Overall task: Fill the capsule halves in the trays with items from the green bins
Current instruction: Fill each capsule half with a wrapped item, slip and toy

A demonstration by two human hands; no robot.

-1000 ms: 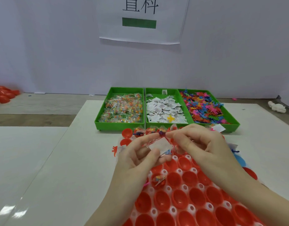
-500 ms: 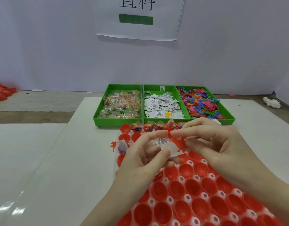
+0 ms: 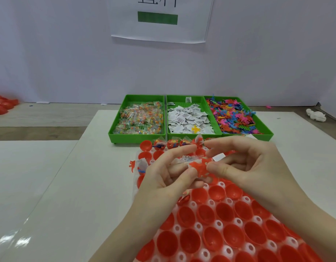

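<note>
Three green bins (image 3: 190, 136) across mid-frame. Below, one tray (image 3: 226, 224) of red capsule halves (image 3: 190, 237), too many to count. At centre, left hand (image 3: 163, 176) pinching one clear packet (image 3: 186, 159), right hand (image 3: 248, 167) pinching one red toy (image 3: 199, 167).

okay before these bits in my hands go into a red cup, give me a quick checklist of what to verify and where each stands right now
1. Left hand has the clear plastic packet: ok, held between fingers and thumb.
2. Right hand has the small red plastic figure: ok, pinched at the fingertips.
3. White paper slip in the bundle: cannot tell, only an edge shows behind the fingers.
4. Empty red capsule halves free below the hands: ok, several open cups.
5. White tray flat on the table: ok.
6. Three green plastic bins stocked: ok.
</note>
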